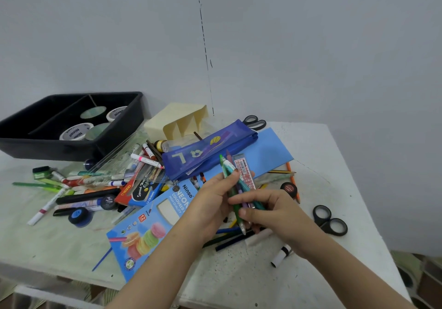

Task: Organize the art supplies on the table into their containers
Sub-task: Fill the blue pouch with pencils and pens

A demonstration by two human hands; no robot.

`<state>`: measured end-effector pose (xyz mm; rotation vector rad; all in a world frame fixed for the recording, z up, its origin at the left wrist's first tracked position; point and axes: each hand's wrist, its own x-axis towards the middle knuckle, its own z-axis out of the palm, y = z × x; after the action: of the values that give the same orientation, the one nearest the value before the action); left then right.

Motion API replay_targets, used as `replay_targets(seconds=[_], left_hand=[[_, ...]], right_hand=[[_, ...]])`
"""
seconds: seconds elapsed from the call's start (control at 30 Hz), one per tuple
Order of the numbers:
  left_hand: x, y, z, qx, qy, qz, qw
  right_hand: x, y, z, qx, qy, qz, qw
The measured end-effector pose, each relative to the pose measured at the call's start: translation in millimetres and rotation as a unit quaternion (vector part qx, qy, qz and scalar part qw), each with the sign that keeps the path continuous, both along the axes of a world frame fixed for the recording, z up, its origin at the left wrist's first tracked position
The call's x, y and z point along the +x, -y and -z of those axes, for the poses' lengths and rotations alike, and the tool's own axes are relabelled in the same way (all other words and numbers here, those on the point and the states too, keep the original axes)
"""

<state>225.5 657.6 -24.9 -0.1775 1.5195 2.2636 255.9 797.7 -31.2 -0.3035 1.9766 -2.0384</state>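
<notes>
progress: barely started tbh, only tape rolls sit in the black tray at the tabletop's far left corner, loose markers all over the left side | hands: left hand fingers curl round a bundle of pens over the middle, right hand fingers pinch its lower end | hidden: can't see inside the blue pencil pouch or the tipped cream organizer

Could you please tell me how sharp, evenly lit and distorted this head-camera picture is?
Head view: light soft and even, shadows faint, no strong glare; the left hand, right hand and pens look slightly blurred; wide-angle distortion curves the table edge.
</notes>
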Motion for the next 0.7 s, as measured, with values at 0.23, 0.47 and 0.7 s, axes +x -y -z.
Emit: replay_targets(seconds=[0.23,0.47,0.7], left_hand=[[-10.2,20.2,-9.3,-0.062,-0.037,0.035,0.997],[-29.3,73.1,-2.8,-0.434,-0.401,-0.104,0.8],[-65.8,108.8,11.8,-0.635,-0.47,0.077,0.609]], right_hand=[[-2.7,3.5,-2.4,-0.028,0.035,0.022,0.999],[-9.7,-0.7,-10.8,-0.021,0.03,0.081,0.996],[-21.3,6.1,-12.7,-0.01,0.06,0.097,0.993]])
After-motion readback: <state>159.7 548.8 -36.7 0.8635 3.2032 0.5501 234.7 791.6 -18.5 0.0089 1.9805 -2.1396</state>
